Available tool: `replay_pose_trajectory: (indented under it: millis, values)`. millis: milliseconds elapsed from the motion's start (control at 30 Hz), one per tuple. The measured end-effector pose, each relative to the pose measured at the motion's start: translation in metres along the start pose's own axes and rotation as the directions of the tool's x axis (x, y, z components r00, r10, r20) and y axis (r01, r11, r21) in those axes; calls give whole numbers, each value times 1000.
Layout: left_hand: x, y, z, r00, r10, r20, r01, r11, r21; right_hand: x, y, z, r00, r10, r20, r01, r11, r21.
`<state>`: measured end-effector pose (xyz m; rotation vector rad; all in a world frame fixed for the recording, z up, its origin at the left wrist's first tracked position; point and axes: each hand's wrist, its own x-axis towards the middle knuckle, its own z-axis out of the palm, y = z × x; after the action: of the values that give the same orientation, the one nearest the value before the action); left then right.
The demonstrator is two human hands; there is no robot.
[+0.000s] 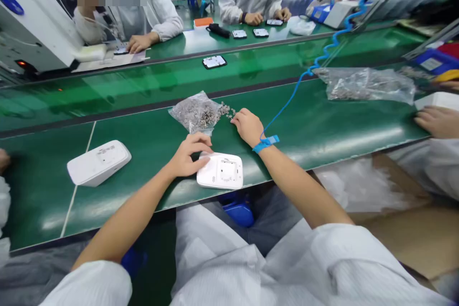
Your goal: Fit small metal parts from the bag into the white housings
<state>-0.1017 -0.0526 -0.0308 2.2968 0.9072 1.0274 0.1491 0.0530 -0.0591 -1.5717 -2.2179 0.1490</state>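
Flat on the green bench in front of me lies a white plastic device housing point(220, 170) with a square recess. My left hand point(190, 154) grips its left end, thumb on the face and fingers curled at the top edge. Just beyond, a clear plastic bag point(195, 111) of small metal parts lies with its contents spilling out to the right. At that spill of loose metal parts point(226, 110) is my right hand point(248, 125), fingertips pinched together. Whatever is between them is too small to make out. A blue wrist strap point(266, 143) is around my right wrist.
Another white housing point(99, 162) stands to the left. A coiled blue cord point(328, 48) runs from my strap to the upper right, near a second parts bag point(369, 85). A dark-framed unit point(214, 61) lies on the middle strip. Co-workers sit opposite and on both sides.
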Motion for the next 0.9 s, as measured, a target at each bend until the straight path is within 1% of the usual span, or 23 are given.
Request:
replay_pose_trajectory:
  millis: [67,133,200,267,300,333,400,467,533,667,800,900]
  values:
    - [9,5,0,994,-70,-80,67,997,-40,-4,1,-6,999,19,-39,-18,1000,12]
    - [22,12,0,982,-155,-112,155,988,-15,-15,1,-14,994,17,-106,-7,996,91]
    - [37,19,1,972,-227,-67,232,970,68,-34,-3,-21,982,-21,-186,65,970,235]
    - [49,23,5,959,-282,1,279,950,137,-61,-13,-27,964,-65,-258,163,911,380]
    - [52,24,8,952,-305,15,299,942,149,-76,-19,-29,956,-83,-282,202,881,427]
    - [54,25,11,945,-328,6,323,935,147,-91,-26,-31,951,-98,-294,229,861,453]
    - [53,24,18,930,-364,-56,368,921,125,-117,-39,-33,948,-128,-290,256,848,463]
    - [46,22,25,922,-367,-125,382,916,124,-133,-50,-34,951,-148,-273,262,853,450]
    - [39,21,29,930,-338,-145,359,921,154,-139,-57,-34,957,-142,-254,245,864,439]
    - [31,20,34,954,-282,-103,298,930,216,-133,-66,-31,973,-112,-203,190,885,425]
    - [31,22,37,958,-272,-86,286,921,265,-125,-70,-28,984,-109,-141,160,889,428]
    - [31,25,37,958,-280,-64,286,914,288,-118,-69,-30,995,-74,-72,97,906,411]
